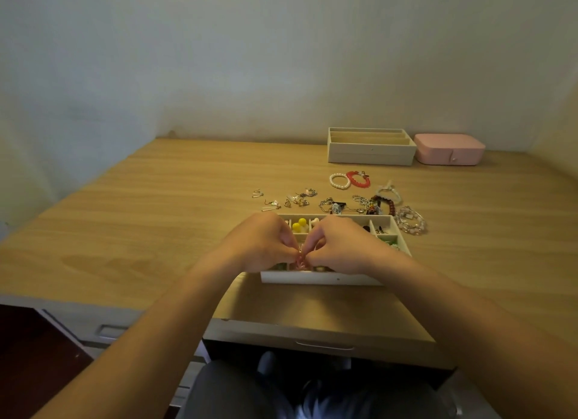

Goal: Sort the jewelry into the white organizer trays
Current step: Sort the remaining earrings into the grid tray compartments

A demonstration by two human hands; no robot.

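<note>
While the left hand [262,243] and right hand [342,246] meet over the white organizer tray [325,278], both pinch a small jewelry piece [301,257] between them. Loose jewelry [344,201] lies on the table [156,218] just beyond.

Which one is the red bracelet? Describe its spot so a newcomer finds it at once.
Start at the back right of the wooden desk, where a white organizer tray with long slots stands beside a pink jewelry box. Just in front of that tray lie two bracelets side by side. The red bracelet is the right one; its neighbour is a white pearl bracelet.
</note>
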